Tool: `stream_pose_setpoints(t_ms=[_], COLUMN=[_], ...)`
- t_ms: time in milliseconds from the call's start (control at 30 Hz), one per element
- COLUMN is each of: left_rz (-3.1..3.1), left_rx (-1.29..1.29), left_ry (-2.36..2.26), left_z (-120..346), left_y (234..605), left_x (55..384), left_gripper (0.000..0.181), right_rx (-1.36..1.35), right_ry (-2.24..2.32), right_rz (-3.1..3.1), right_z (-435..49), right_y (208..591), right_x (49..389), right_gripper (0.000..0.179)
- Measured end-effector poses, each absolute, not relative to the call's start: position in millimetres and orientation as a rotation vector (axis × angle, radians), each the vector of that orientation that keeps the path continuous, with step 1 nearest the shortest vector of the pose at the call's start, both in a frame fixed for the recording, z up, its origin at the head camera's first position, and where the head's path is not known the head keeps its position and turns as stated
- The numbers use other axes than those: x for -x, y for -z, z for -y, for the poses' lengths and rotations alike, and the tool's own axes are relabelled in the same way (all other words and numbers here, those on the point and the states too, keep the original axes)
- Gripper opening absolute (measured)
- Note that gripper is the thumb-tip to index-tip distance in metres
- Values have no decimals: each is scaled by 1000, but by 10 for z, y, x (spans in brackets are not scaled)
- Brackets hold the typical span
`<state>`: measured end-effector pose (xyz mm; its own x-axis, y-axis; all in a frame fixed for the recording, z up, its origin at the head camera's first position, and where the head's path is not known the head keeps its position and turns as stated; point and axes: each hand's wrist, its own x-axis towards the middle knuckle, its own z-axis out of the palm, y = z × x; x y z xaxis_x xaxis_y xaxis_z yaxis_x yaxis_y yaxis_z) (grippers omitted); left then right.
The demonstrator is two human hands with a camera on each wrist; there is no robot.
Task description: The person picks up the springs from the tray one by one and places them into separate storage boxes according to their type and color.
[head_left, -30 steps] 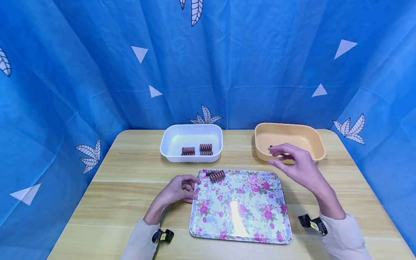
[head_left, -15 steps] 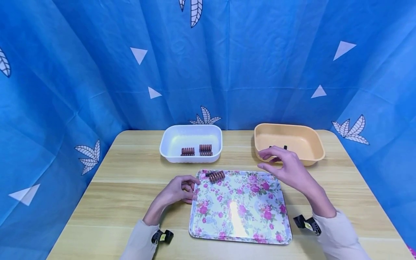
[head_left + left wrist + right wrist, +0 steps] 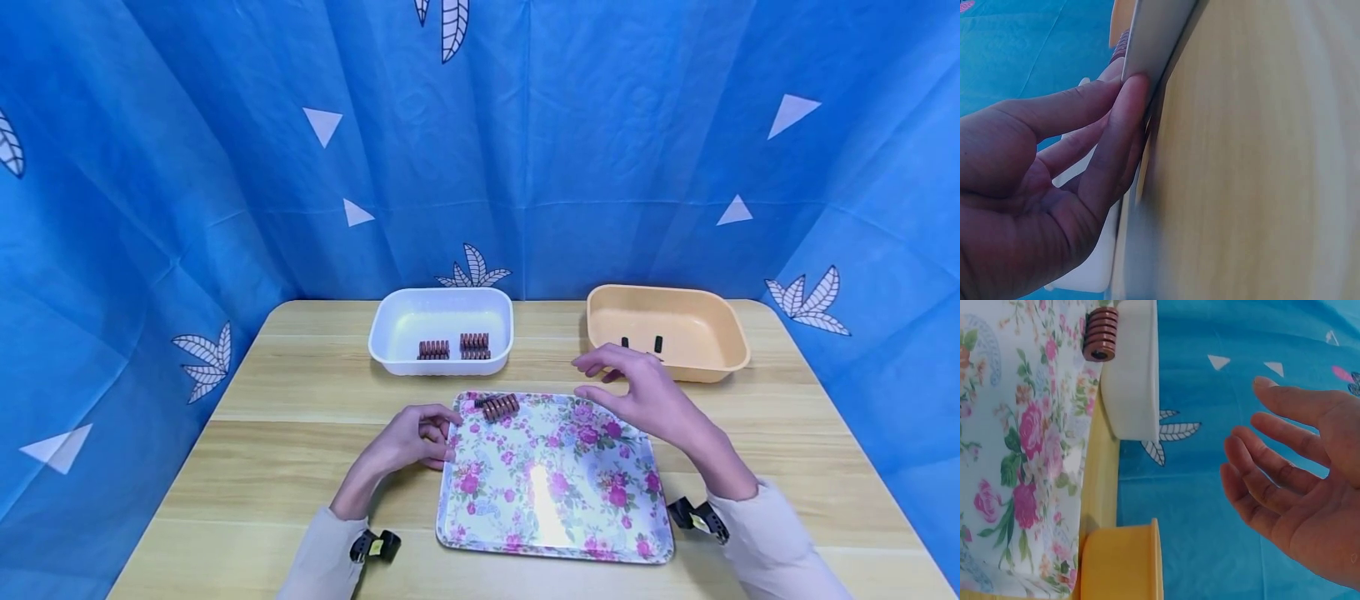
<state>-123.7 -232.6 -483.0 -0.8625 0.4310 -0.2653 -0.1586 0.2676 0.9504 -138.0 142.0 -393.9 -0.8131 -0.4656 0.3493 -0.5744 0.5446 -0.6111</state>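
At the left rim of a flower-patterned tray, my left hand pinches the edge between thumb and fingers; the left wrist view shows the fingertips against the tray rim. A thick brown coil spring lies near the tray's far left corner, also seen in the right wrist view as a brown spring. Beside it sits a small black spring, partly covered. Above the tray's far right corner hangs my right hand, fingers loosely bent, holding nothing in the right wrist view.
A white basin at the back holds several brown springs. To its right stands an orange basin with small dark pieces. The wooden table ends at a blue curtain.
My right hand has moved left and slightly toward me, away from the orange basin, uncovering dark pieces in it. The left hand and the tray stay in place.
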Motion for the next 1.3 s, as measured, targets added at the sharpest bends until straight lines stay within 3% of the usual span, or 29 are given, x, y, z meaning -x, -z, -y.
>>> stream_pose_setpoints(t_ms=[533, 1300], left_rz=[-2085, -2104], left_rx=[-263, -275], left_ry=[-1632, -1612], left_z=[2328, 2328], left_y=[4834, 4816], left_x=[1224, 1247], left_gripper=[45, 45], right_rx=[-977, -885], right_ry=[-1152, -1146], right_rz=[2668, 2749], right_z=[-1164, -740], right_y=[4108, 4338], right_x=[1412, 1505], right_gripper=[30, 30])
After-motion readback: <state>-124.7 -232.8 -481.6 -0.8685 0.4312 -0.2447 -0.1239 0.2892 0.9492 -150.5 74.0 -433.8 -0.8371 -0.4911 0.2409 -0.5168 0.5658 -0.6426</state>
